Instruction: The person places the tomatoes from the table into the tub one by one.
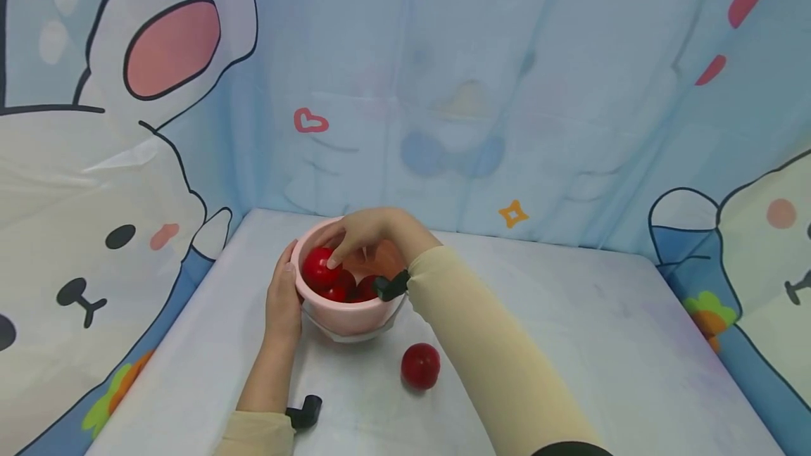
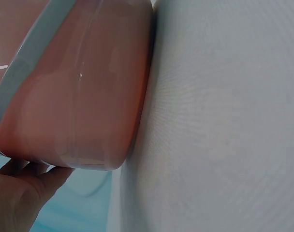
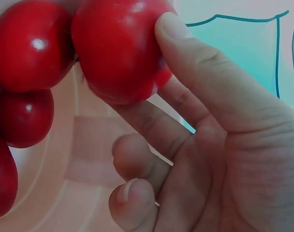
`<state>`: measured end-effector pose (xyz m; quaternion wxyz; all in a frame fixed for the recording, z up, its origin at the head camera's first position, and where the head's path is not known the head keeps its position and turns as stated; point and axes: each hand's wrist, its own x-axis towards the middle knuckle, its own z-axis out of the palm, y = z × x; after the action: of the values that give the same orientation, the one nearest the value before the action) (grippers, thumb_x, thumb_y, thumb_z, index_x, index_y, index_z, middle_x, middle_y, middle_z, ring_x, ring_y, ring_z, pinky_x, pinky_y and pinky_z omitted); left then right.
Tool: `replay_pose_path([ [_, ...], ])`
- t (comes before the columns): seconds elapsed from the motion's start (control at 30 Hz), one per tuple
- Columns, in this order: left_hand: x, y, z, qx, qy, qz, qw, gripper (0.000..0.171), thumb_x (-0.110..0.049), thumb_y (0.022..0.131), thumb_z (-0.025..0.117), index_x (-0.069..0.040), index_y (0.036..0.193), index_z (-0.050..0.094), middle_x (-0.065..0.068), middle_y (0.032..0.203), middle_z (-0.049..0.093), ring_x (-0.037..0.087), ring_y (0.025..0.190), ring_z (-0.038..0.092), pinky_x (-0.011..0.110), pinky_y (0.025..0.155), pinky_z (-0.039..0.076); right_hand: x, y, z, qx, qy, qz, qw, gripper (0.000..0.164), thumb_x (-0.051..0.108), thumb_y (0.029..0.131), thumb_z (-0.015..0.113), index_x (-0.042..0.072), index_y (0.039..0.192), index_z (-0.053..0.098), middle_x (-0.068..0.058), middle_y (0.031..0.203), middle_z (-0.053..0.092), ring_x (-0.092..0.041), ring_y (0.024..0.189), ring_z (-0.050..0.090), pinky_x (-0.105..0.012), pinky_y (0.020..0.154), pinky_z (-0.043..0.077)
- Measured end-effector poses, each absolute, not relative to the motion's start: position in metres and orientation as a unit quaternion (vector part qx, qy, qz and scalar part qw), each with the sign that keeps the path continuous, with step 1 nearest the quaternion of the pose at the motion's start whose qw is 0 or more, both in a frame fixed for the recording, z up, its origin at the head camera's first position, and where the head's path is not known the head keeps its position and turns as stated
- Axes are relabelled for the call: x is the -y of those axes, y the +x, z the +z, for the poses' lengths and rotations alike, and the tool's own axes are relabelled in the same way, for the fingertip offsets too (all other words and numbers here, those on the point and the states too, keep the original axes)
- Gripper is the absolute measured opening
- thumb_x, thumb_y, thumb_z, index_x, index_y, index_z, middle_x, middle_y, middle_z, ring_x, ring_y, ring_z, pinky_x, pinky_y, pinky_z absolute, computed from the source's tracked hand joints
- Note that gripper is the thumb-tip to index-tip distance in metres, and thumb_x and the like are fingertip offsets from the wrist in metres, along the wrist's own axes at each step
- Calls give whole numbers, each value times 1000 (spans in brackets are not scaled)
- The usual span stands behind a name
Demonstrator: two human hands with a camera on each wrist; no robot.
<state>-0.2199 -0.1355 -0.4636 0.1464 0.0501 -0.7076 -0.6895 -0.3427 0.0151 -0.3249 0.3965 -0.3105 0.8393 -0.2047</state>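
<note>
A pink bucket [image 1: 345,315] stands on the table with several shiny red round fruits [image 1: 338,288] inside, the size and look of tomatoes or apples. My right hand [image 1: 370,231] reaches into it from above and pinches one red fruit [image 3: 123,48] between thumb and fingers, near the bucket's left inner wall. In the right wrist view, the other two fingers bend loosely below that fruit. On the left, my left hand [image 1: 284,301] rests against the bucket's outside, its fingers [image 2: 55,180] along the wall and the thumb just under the rim.
One more red fruit [image 1: 420,366] lies on the white table [image 1: 602,343], in front of the bucket and left of my right sleeve. The bucket's pale handle [image 1: 355,338] hangs down its near side. A blue cartoon curtain [image 1: 393,55] closes off the table's back and sides.
</note>
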Motion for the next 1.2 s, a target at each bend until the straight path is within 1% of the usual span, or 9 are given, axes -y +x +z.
replay_pose_path([
  [0.13,136,-220,-464,708,50,-690,143,54,-49,100,47,-41,152,33,-18,156,36,14,145,35,46,110,44,-17,-343,-324,-838,-311,-210,396,54,33,84,75,41,134,57,2,129,54,-26,119,52,-49,93,56],
  [0.27,136,-220,-464,707,53,-691,139,52,-47,99,47,-46,150,34,-19,155,36,14,145,35,47,110,44,-18,-344,-324,-840,-313,-212,389,56,34,84,75,40,136,55,1,129,55,-26,118,53,-48,92,57],
  [0.4,136,-220,-463,705,51,-694,136,49,-46,100,46,-50,147,34,-20,154,37,13,144,35,47,111,43,-20,-346,-324,-842,-318,-217,378,56,32,86,74,37,138,55,1,134,56,-25,112,57,-47,91,57],
  [0.5,136,-220,-463,703,48,-696,135,48,-46,101,44,-48,148,35,-20,154,37,14,144,36,48,112,42,-22,-347,-324,-845,-324,-216,367,56,31,88,73,34,140,54,3,136,57,-25,102,61,-45,88,58],
  [0.6,136,-220,-463,703,47,-697,136,47,-48,101,42,-49,148,35,-20,154,37,14,144,36,48,112,42,-24,-348,-323,-846,-331,-213,359,55,33,88,72,32,141,54,3,132,60,-27,92,62,-40,82,59],
  [0.77,135,-219,-463,702,52,-697,136,46,-47,101,43,-51,146,35,-21,154,38,13,143,36,48,112,43,-31,-348,-319,-850,-352,-205,335,55,38,88,72,31,140,56,2,127,60,-27,96,60,-35,76,58],
  [0.87,134,-219,-462,700,58,-698,136,46,-46,101,45,-52,146,36,-21,153,39,13,142,36,48,111,43,-41,-348,-312,-848,-370,-204,319,56,40,89,69,28,142,55,-1,135,57,-28,96,61,-35,76,58],
  [1.03,133,-219,-461,699,64,-699,139,46,-44,100,46,-53,144,36,-22,151,40,12,142,37,48,109,45,-68,-344,-302,-850,-382,-212,293,55,41,92,65,25,143,53,-4,143,54,-26,79,61,-35,69,57],
  [1.2,134,-221,-462,699,63,-697,148,45,-44,101,44,-53,145,36,-23,151,40,11,142,38,48,108,46,-107,-333,-296,-856,-379,-234,263,45,35,94,63,30,139,57,-3,142,54,-27,72,62,-40,65,58],
])
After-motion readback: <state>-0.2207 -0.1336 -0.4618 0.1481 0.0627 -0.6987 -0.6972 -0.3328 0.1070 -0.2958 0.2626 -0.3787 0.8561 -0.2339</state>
